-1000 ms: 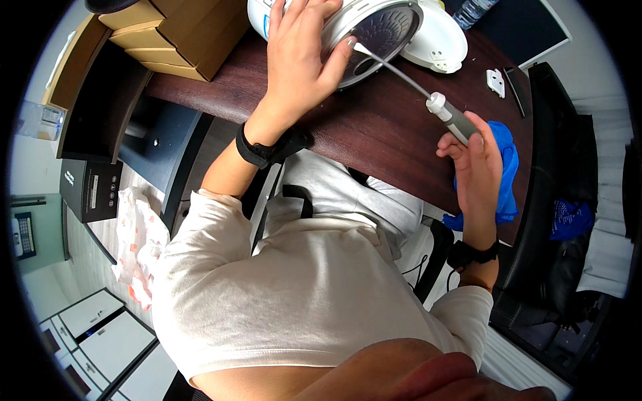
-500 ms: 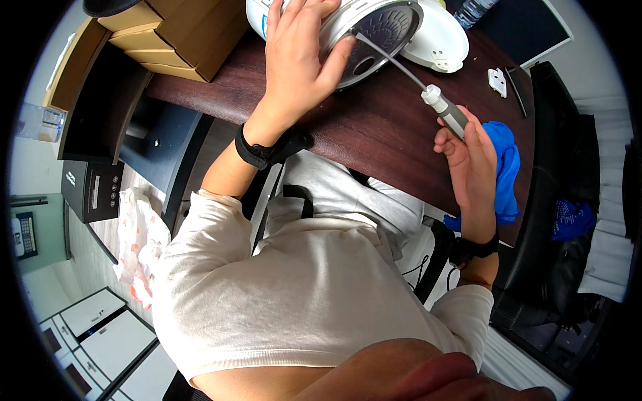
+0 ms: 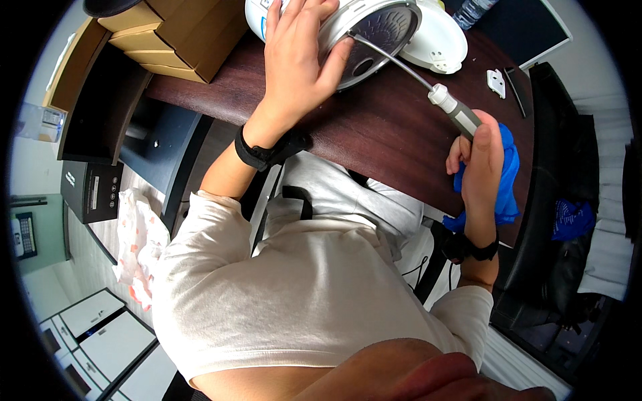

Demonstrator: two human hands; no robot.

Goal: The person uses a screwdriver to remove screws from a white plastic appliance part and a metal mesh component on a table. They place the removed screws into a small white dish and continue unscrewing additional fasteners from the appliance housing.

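Dark wood-grain table, brown cardboard boxes to the left beyond the left hand, black sofa to the right past the right hand.

Head view, only view. Right hand grasps the screwdriver near the butt of its grey-and-white handle, thumb laid along it, lower fingers curled clear. From this grip the shaft slants away and leftward to the white appliance, which rests on its side, dark vented face turned toward the tool. Tip meets the face's rim, just beside the left thumb; whether it is seated in a screw is too small to tell.

Left hand lies spread over the shell, pressing rather than wrapped.

Handling, my judgement: shaft best lined up square with whatever the tip bears on, steady push before any twist, left palm taking the counterforce. Thumb sits close to the tip; a slip could catch it.

Around the right grip: blue cloth just behind it, white lid-like piece farther off beyond the shaft, small white part ahead of the knuckles.
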